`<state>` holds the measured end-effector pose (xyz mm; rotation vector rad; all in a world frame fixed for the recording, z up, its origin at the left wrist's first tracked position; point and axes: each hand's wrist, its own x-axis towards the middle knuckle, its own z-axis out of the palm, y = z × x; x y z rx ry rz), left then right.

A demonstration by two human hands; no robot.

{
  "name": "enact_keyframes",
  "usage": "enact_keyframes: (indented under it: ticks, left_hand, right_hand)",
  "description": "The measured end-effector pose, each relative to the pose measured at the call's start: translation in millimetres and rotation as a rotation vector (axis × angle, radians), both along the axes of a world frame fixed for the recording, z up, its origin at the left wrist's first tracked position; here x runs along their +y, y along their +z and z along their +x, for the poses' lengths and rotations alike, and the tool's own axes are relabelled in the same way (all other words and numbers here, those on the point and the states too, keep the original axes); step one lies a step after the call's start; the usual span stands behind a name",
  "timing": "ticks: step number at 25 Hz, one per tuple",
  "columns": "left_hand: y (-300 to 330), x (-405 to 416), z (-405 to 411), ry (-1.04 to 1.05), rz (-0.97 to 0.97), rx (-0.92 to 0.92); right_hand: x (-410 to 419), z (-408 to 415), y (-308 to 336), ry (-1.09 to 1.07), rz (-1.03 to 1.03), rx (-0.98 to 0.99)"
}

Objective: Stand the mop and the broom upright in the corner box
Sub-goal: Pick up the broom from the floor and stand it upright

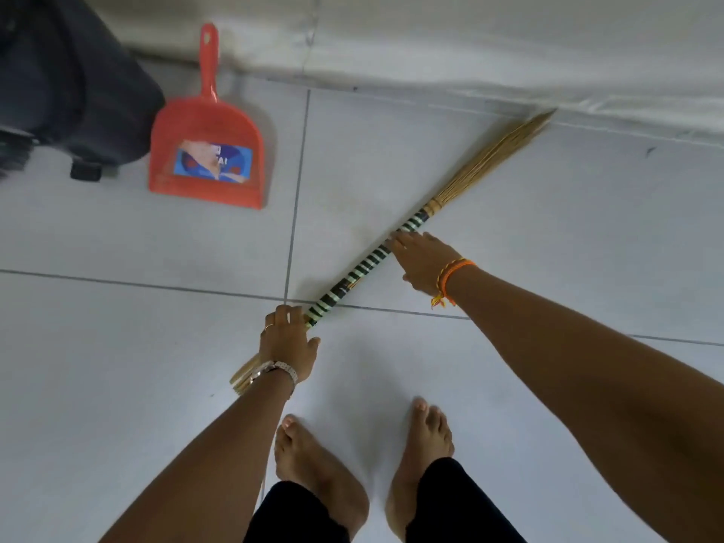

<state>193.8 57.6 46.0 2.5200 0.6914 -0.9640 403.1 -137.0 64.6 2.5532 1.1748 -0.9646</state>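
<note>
Broom: I see the broom lying flat on the white tiled floor, running diagonally from near my feet up to the right, its straw bristles close to the base of the wall.
Left grip: my left hand is curled around the near end of the striped handle, just above a short tuft of straw at that end; it is grasping the broom.
Right grip: my right hand lies with fingers extended on the handle's far half, touching it; I cannot tell whether it has closed round it.
Mop: not visible anywhere in this view.
Corner box: not visible either.
Nearby: a red dustpan lies on the floor well to the left of the broom, beside a dark wheeled object that I cannot identify.
Done so far: I judge nothing is stowed yet; the broom is only being picked up.
Left to do: lift the broom, carry it to the box, stand it upright, then do the same with the mop.
</note>
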Motion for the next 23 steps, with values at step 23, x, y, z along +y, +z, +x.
enact_keyframes:
  ticks: [23]
  left_hand:
    - [128, 109, 58, 0.004, 0.451, -0.731]
  right_hand:
    - [54, 43, 85, 0.004, -0.037, 0.107]
